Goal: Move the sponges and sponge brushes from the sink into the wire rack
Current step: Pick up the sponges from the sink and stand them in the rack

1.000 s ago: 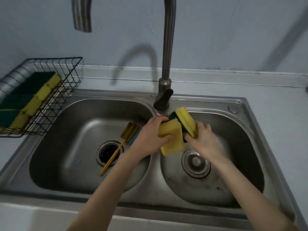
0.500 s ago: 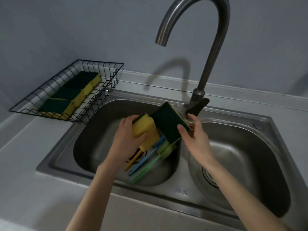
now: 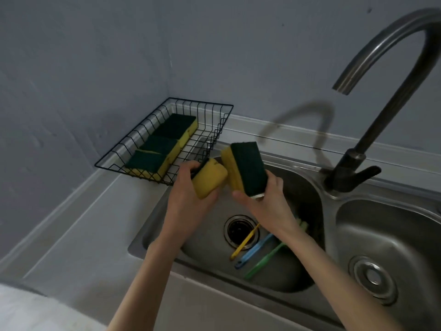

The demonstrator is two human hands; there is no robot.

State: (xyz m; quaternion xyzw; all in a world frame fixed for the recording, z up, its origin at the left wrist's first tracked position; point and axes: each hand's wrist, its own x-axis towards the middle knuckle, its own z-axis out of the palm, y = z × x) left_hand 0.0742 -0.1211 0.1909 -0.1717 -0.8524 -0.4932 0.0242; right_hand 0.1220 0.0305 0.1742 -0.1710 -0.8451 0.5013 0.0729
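My left hand [image 3: 188, 199] grips a yellow sponge [image 3: 210, 179] with its yellow side up, just right of the black wire rack [image 3: 202, 130]. My right hand [image 3: 267, 201] holds a second sponge [image 3: 245, 168], green scouring face toward me, above the left sink basin [image 3: 210, 237]. Three green-topped sponges [image 3: 164, 142] lie in a row inside the rack. On the basin floor by the drain lie three sponge brushes with yellow [image 3: 245, 242], blue [image 3: 255, 249] and green [image 3: 265, 259] handles; my right forearm hides their heads.
A tall curved steel faucet [image 3: 386, 111] stands at the back between the basins. The right basin [image 3: 391, 235] has a closed drain plug [image 3: 372, 275]. Grey counter runs left of the sink, with walls meeting in a corner behind the rack.
Both hands have carried their sponges left from over the sink divider toward the rack. The view has swung left, bringing the rack closer to centre.
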